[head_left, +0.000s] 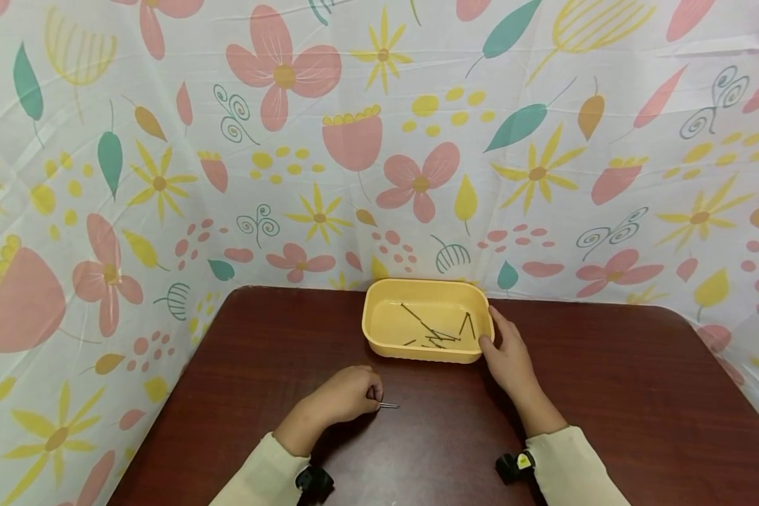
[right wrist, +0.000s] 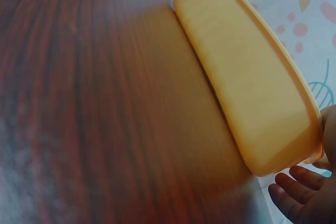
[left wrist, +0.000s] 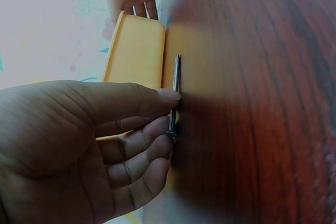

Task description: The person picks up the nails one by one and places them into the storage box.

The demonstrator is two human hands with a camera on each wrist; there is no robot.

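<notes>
My left hand (head_left: 341, 397) is low over the table, in front of the yellow plastic box. Its thumb and fingers pinch a metal nail (left wrist: 176, 90), head near the fingers and point away from the palm; whether the nail touches the table I cannot tell. The yellow box (head_left: 398, 351) stands upright at the table's back edge, with several thin dark nails (head_left: 443, 335) lying loosely inside. At the box's right end my right hand (head_left: 509, 358) grips the rim, thumb at the front and fingers along the outer side. In the right wrist view, some of its fingers (right wrist: 294, 192) hang apart from the wall.
The dark brown wooden table (head_left: 620, 379) has a glossy surface and rounded back corners. Right behind it hangs a white cloth (head_left: 196, 176) printed with flowers and leaves. A small black camera (head_left: 315, 482) sits on the left wrist, another camera (head_left: 512, 466) on the right.
</notes>
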